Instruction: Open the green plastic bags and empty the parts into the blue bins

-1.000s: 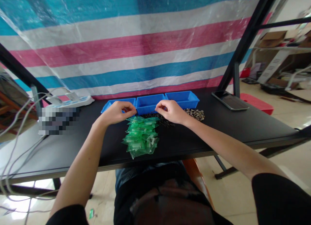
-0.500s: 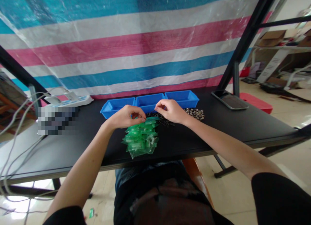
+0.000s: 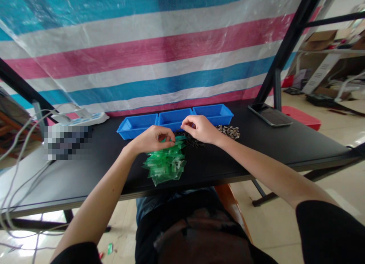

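My left hand [image 3: 155, 138] is closed in a pinch over the top end of a heap of small green plastic bags [image 3: 165, 165]. What its fingertips hold is too small to make out. Close by on the right, my right hand [image 3: 198, 128] also pinches thumb against fingers, with anything between them too small to name. Beneath and between the hands lie small dark, thin pieces [image 3: 195, 143], partly covered. A pile of small shiny metal pieces [image 3: 230, 132] sits just beyond my right wrist.
Three blue trays [image 3: 137, 125] stand in a row behind my hands. At the right lies a phone [image 3: 270, 115]. A white power strip [image 3: 85, 119] with cables and a blurred-out object are at the left. A striped sheet [image 3: 171, 58] hangs behind the black table [image 3: 270, 150].
My left hand has shifted slightly to the right, closer to my right hand. My right hand stays nearly in place, still pinched. The bags and piles look unchanged.
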### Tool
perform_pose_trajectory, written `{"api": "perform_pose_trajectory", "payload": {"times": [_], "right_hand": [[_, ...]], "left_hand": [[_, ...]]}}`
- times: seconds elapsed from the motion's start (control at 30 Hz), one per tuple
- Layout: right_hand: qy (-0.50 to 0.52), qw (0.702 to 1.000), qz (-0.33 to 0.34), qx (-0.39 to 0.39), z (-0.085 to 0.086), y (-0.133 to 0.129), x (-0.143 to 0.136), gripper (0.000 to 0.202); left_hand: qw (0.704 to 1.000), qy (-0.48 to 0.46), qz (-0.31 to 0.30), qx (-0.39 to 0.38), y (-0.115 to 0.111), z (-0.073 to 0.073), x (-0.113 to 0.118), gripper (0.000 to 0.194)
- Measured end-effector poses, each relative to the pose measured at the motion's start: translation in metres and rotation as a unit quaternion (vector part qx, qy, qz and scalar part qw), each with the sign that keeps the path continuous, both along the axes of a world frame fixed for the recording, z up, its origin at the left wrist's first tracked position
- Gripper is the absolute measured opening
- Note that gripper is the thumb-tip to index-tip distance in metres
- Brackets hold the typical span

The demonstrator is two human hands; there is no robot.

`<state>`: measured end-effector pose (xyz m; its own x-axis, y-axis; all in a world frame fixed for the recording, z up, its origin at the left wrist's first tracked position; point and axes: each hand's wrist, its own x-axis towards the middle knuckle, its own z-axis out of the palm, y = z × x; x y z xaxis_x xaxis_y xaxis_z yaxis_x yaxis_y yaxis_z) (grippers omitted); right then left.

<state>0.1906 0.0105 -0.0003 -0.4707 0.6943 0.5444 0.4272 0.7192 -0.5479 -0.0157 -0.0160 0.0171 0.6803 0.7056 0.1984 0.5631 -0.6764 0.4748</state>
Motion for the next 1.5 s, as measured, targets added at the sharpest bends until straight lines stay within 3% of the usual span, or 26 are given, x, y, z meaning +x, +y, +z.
{"api": "perform_pose_trajectory", "payload": {"times": [0.27, 0.47, 0.63, 1.03, 1.5], "right_hand": [[0.003, 1.0, 0.002, 0.0, 0.001, 0.0, 0.0, 0.015], [0.017, 1.0, 0.006, -0.003, 0.001, -0.003, -0.002, 0.015], [0.028, 1.0, 0.013, -0.003, -0.003, -0.008, -0.009, 0.014], [0.041, 0.999, 0.01, -0.004, -0.006, -0.011, -0.012, 0.015], [-0.04, 0.997, 0.022, 0.059, -0.008, -0.011, -0.009, 0.002]], "left_hand": [[0.999, -0.027, 0.022, 0.0, -0.002, 0.003, 0.001, 0.021], [0.988, -0.057, 0.108, 0.099, 0.001, -0.001, 0.003, 0.021], [0.983, -0.041, 0.107, 0.143, 0.003, -0.006, 0.007, 0.02], [0.985, -0.04, 0.088, 0.146, 0.002, -0.007, 0.006, 0.012], [0.984, -0.04, 0.085, 0.149, 0.002, -0.008, 0.006, 0.016]]}}
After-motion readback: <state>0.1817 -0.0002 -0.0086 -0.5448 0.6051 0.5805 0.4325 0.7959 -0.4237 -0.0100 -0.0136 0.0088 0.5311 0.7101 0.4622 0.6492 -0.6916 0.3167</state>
